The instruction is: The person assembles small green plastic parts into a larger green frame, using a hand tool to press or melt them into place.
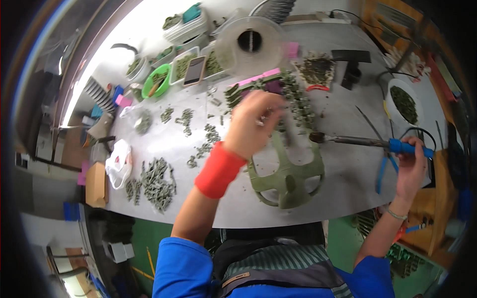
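Table: pale grey top (343, 194), curved by the lens, with heaps and tubs of small green parts around its far and left sides.
Green frame: the pale-green moulded piece (288, 183) lies on the table in front of the person, its prongs pointing toward the rows of small green parts (302, 108) beyond it.
Right hand: the person's right hand (414, 166) grips the blue handle of a soldering iron (360, 141) (so I read it, from the metal shaft and dark tip), which points left. The tip is right by the frame's right prong; whether they touch, I cannot tell.
Left hand: the left hand (254, 121) is over the near end of the rows, fingers curled in; whether a small part sits between them is too unclear to say.
Off to the sides: loose green pieces (158, 185) at left, blue-handled pliers (381, 175) at right.
Step in hand: probably handling a small part while the iron stays ready beside the frame.
Next move: would call for a steady left hand and a precise tip, with the fingers well away from its heat.
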`<state>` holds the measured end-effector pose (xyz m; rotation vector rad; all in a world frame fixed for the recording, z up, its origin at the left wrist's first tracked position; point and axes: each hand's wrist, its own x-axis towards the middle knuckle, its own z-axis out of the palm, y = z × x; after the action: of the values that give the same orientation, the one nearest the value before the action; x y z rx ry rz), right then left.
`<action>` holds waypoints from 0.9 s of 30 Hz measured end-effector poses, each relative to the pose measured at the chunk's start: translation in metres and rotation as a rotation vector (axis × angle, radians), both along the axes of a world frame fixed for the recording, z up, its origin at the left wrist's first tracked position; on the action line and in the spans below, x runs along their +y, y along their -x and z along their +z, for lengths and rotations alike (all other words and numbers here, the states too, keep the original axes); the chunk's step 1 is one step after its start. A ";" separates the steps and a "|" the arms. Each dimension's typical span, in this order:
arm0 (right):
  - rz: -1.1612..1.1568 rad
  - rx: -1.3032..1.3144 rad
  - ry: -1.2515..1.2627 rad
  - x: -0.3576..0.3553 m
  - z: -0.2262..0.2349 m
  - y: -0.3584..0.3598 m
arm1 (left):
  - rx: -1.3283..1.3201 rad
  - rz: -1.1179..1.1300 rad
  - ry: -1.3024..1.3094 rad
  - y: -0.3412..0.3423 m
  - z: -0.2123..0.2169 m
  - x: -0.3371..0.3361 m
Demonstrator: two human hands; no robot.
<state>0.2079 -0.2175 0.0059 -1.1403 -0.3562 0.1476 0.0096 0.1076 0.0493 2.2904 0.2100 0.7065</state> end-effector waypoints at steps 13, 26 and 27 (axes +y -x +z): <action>0.074 -0.012 0.054 0.023 0.010 0.022 | 0.698 0.464 -0.021 0.225 -0.073 0.101; 0.050 -0.052 0.027 0.047 0.020 0.053 | 0.052 0.259 0.260 0.115 -0.030 0.025; 0.084 -0.055 0.004 0.052 0.020 0.056 | 0.034 0.212 0.209 0.101 -0.024 0.014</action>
<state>0.1518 -0.1655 0.0262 -1.1356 -0.4533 0.1912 -0.0911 0.1211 0.0258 2.0999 0.5247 0.7163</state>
